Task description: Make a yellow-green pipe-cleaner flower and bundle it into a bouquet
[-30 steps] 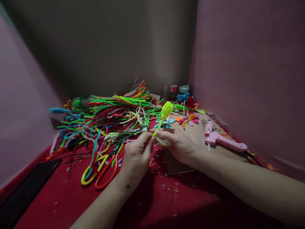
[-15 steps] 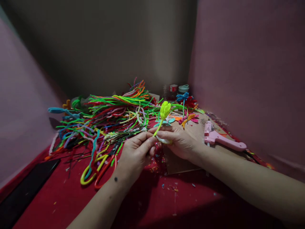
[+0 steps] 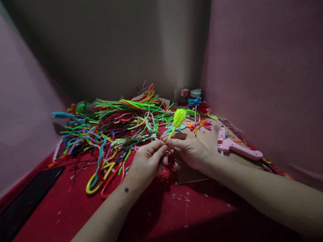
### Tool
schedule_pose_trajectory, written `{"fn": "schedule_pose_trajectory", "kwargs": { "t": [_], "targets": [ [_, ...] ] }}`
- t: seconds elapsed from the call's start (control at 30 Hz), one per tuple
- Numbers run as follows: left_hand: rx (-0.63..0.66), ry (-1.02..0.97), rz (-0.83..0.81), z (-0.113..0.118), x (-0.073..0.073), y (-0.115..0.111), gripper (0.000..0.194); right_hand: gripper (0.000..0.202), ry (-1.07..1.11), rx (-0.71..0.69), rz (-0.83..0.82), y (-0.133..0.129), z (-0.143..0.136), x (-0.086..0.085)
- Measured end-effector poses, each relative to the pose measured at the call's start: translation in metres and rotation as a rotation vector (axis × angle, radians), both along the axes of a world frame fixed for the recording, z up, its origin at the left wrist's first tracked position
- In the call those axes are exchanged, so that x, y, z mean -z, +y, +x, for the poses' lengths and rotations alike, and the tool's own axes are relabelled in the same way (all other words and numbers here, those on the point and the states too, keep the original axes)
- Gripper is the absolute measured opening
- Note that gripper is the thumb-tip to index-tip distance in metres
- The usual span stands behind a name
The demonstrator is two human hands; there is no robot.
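Note:
A yellow fuzzy flower point(image 3: 179, 117) stands tilted to the right on a thin yellow stem, above the fingers of both hands. My left hand point(image 3: 148, 159) pinches the lower end of the stem between thumb and fingertips. Against the same stem, just to the right, my right hand point(image 3: 190, 149) closes its thumb and forefinger. The fingertips of the two hands nearly touch, and the stem's lowest part is hidden behind them. Behind my left hand lies a bunch of thin wire stems with pale tips point(image 3: 123, 143).
A heap of coloured pipe cleaners point(image 3: 121, 116) spreads across the back left. Red-and-yellow-handled scissors point(image 3: 106, 186) lie before it. A pink glue gun point(image 3: 237, 148) rests on cardboard point(image 3: 207, 141) at right. A black phone-like slab point(image 3: 32, 191) lies left; bottles point(image 3: 184, 95) stand behind.
The yellow flower has turned and shifted slightly right, leaning more. A pale strip that showed under my right thumb is now hardly visible. Both hands keep their pinch near the stem's base.

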State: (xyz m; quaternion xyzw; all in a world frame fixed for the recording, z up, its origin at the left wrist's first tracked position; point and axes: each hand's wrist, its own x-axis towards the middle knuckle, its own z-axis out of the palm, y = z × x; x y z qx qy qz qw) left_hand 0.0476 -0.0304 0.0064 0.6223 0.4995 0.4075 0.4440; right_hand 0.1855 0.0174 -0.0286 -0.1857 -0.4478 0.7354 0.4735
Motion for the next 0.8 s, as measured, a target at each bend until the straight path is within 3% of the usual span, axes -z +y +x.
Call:
{"fn": "schedule_pose_trajectory", "kwargs": {
  "t": [0.17,0.27,0.37,0.57,0.8],
  "targets": [
    [-0.133,0.386,0.428,0.002,0.012,-0.001,0.016,0.009,0.025,0.113,0.005,-0.003,-0.003,-0.001],
    [-0.166,0.468,0.524,0.001,0.015,-0.002,0.016,0.007,0.007,0.134,0.036,-0.004,-0.003,-0.003],
    [-0.154,0.334,0.397,0.0,0.012,0.0,0.02,0.006,-0.01,0.096,0.046,-0.005,-0.002,-0.005],
    [-0.061,-0.141,-0.039,0.001,-0.001,-0.001,0.02,0.005,0.012,0.06,0.041,-0.005,0.0,-0.012],
    [0.032,-0.394,-0.26,-0.001,-0.006,-0.003,0.016,0.013,0.031,0.019,0.058,-0.003,0.002,-0.012]
  ]
}}
